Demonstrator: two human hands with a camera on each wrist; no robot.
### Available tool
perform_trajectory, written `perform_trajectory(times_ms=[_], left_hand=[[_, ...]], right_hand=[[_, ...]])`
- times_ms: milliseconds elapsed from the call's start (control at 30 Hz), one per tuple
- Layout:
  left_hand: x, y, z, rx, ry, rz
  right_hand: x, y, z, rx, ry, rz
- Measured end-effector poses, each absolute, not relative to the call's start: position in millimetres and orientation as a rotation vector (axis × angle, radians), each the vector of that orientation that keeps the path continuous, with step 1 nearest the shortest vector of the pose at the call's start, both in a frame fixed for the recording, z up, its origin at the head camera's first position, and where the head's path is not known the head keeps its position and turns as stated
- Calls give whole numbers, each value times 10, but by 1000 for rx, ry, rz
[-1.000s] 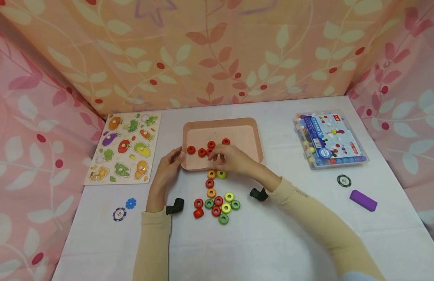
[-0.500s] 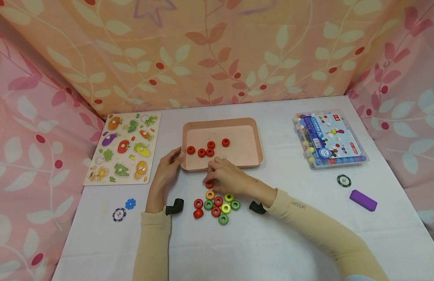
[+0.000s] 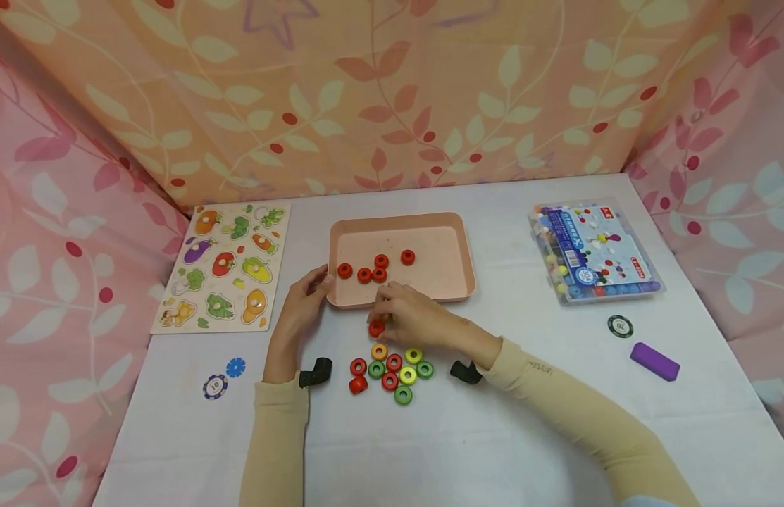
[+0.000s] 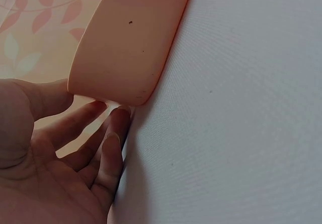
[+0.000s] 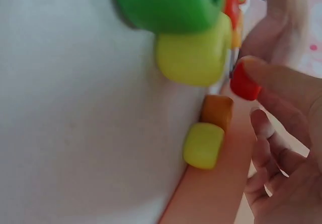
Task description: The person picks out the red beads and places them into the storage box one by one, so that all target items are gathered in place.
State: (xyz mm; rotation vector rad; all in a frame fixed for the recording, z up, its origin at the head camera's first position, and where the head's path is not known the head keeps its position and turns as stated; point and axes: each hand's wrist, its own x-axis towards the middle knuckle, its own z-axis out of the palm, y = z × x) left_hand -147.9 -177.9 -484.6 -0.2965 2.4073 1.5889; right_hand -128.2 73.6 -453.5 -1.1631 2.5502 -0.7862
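Observation:
My right hand (image 3: pixel 417 320) pinches a red ring-shaped bead (image 3: pixel 376 328) between thumb and fingertips, just in front of the tray's near edge. The right wrist view shows this red bead (image 5: pixel 245 81) held off the cloth, with an orange bead (image 5: pixel 217 110) and a yellow bead (image 5: pixel 204 146) against the tray wall. My left hand (image 3: pixel 303 303) holds the front left corner of the pink tray (image 3: pixel 423 224); in the left wrist view its thumb meets the rim and its fingers lie by the wall (image 4: pixel 126 43). Several red beads (image 3: pixel 381 261) lie inside the tray.
Red, green, yellow and orange beads (image 3: pixel 394 362) cluster before the tray. A vegetable puzzle board (image 3: pixel 229 246) lies left, with a chip (image 3: pixel 215 386) and blue disc (image 3: pixel 236 367). A clear bead box (image 3: pixel 597 250), another chip (image 3: pixel 620 326) and a purple block (image 3: pixel 655 361) lie right.
My right hand has come back from over the tray to its front edge and taken hold of a red bead from the line there. The left hand stays at the tray corner.

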Motion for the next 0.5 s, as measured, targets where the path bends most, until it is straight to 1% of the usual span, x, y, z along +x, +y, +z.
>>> perform_trajectory(times_ms=[267, 500], left_hand=[[-1480, -1786, -4852, -297, 2405, 1588], [-1480, -1785, -4865, -291, 2404, 1603]], right_hand=[[-1472, 837, -4468, -1006, 2397, -1195], [-1611, 928, -4444, -875, 2535, -1282]])
